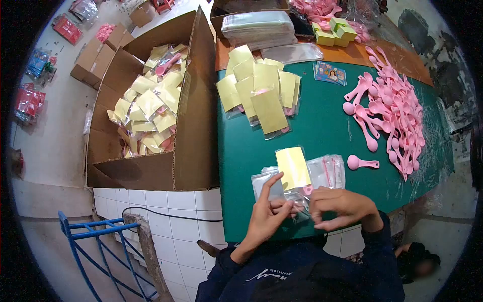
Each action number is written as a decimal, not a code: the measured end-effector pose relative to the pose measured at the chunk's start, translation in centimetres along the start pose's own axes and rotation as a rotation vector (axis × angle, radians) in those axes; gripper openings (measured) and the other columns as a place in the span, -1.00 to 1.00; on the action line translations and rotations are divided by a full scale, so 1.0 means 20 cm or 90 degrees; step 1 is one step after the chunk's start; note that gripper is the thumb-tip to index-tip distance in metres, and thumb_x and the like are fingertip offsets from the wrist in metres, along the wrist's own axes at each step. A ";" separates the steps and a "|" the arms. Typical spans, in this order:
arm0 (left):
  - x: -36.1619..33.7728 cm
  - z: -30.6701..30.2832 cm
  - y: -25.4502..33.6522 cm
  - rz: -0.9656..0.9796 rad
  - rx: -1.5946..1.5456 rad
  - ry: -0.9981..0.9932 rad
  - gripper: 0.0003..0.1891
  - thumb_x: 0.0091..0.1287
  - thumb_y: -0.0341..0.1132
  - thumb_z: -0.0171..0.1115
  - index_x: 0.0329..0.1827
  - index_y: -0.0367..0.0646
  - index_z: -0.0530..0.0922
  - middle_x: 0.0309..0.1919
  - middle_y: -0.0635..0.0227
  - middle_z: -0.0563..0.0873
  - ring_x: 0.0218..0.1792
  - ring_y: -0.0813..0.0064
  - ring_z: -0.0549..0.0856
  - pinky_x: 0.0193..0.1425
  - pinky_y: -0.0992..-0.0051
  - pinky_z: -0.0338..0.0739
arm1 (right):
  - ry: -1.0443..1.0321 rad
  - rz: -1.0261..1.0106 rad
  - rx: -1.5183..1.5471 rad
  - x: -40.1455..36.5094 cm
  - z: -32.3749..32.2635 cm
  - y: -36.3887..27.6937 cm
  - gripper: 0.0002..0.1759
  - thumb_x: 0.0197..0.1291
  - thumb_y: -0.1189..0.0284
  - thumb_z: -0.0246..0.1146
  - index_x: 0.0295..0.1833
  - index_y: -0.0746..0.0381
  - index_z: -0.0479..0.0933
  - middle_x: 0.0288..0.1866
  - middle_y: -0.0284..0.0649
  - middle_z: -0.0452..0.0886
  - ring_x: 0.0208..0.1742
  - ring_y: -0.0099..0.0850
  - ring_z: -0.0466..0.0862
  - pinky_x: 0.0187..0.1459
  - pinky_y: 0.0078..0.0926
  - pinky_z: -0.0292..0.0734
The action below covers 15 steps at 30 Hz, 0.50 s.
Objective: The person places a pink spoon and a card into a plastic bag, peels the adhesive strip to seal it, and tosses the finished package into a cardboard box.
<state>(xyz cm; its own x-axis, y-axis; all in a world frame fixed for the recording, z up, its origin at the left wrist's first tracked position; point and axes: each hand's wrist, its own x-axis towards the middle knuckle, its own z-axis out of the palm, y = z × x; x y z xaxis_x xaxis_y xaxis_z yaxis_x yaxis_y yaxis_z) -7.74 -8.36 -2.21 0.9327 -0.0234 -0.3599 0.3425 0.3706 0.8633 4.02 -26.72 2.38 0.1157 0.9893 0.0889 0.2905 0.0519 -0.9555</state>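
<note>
A clear plastic bag (298,197) with a pale yellow card (294,168) lies in front of me, the end of a pink spoon (307,190) showing below the card. My left hand (271,214) grips the bag's near end between thumb and curled fingers, its index finger stretched up along the card's left edge. At the right side of that same end, my right hand (342,207) is closed, its fingertips against the film. Beneath lie more empty clear bags (327,172). A single pink measuring spoon (362,162) rests to the right.
Pink spoons (390,116) are heaped at the right of the green table (322,121). Filled bags (261,90) lie at the back; more fill a cardboard box (196,110) at the left. Printed cards (330,73), stacked sleeves (259,27) and a blue metal frame (95,226) also show.
</note>
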 end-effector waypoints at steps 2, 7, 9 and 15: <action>0.01 -0.02 0.01 0.012 -0.025 0.005 -0.45 0.34 -0.53 0.03 0.37 -0.16 0.07 -0.23 0.06 0.69 -0.19 0.43 0.70 -0.15 0.55 0.58 | 0.008 -0.043 0.074 -0.07 -0.12 -0.01 -0.85 0.04 0.48 0.32 -0.33 0.24 0.47 -0.37 -0.29 0.49 -0.30 -0.35 0.49 -0.21 -0.38 0.36; -0.01 -0.08 0.00 -0.012 0.069 -0.041 -0.66 0.39 -0.47 -0.01 0.21 -0.27 0.31 -0.20 0.09 0.68 -0.15 0.43 0.68 -0.04 0.55 0.56 | 0.462 0.135 -0.026 -0.53 -0.74 0.12 -0.84 0.16 0.44 0.22 -0.40 0.26 0.43 -0.45 -0.30 0.46 -0.35 -0.51 0.49 -0.31 -0.55 0.35; -0.02 -0.09 -0.02 -0.025 0.051 -0.046 -0.72 0.40 -0.46 -0.02 0.14 -0.31 0.39 -0.16 0.13 0.67 -0.13 0.46 0.67 -0.01 0.55 0.55 | 0.597 0.301 -0.366 -0.65 -0.90 0.16 -0.91 0.18 0.51 0.13 -0.23 0.30 0.41 -0.31 -0.26 0.47 -0.25 -0.45 0.50 -0.19 -0.50 0.39; -0.04 -0.11 -0.06 -0.035 0.010 -0.057 -0.76 0.41 -0.46 -0.04 0.05 -0.41 0.45 -0.08 0.15 0.64 -0.08 0.46 0.65 0.03 0.54 0.52 | 0.478 0.201 -0.469 -0.27 -0.17 0.04 -0.35 -0.18 0.57 0.33 0.14 0.19 0.32 0.05 -0.05 0.40 0.07 -0.14 0.45 0.08 -0.23 0.38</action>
<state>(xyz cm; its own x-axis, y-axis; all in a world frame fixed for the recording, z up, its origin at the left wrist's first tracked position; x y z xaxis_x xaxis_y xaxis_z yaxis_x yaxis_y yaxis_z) -9.18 -6.80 -3.63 0.9186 -0.1258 -0.3745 0.3943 0.3513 0.8492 6.79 -32.56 2.12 0.7611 0.5956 0.2567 0.6128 -0.5306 -0.5857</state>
